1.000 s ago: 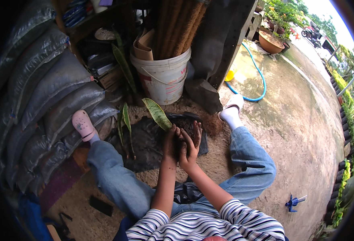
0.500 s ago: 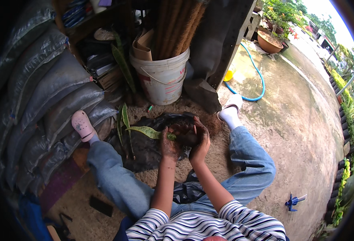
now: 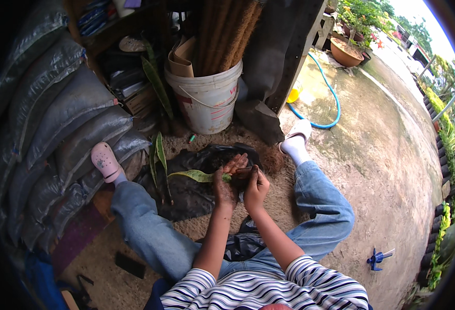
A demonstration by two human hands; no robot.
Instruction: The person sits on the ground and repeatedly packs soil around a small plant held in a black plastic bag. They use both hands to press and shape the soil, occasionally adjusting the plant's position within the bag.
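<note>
A snake plant leaf (image 3: 194, 175) with pale yellow edges lies across my left hand (image 3: 226, 187), pinned under the thumb. That hand is soil-covered, its fingers stretched out beyond the palm. Close against it on the right, my right hand (image 3: 257, 190) is closed, fingers curled at the plant's lower end. Dark soil or roots between the hands hide what its fingers grip. Beneath both hands a black plastic sheet (image 3: 186, 201) holds some dark soil. Two more snake plant leaves (image 3: 160, 155) stand to the left of the sheet.
Stacked filled grey bags (image 3: 72, 113) rise on the left. Ahead stands a white bucket (image 3: 209, 101) holding brown fibre poles (image 3: 222, 36). A blue hose (image 3: 336, 98) and a potted plant (image 3: 346, 51) are at the far right. Nearer lies a blue tool (image 3: 376, 258).
Both hands were cupped side by side around the soil; the right has curled closed and moved toward me. The left fingers now show extended, and the leaf has shifted slightly right.
</note>
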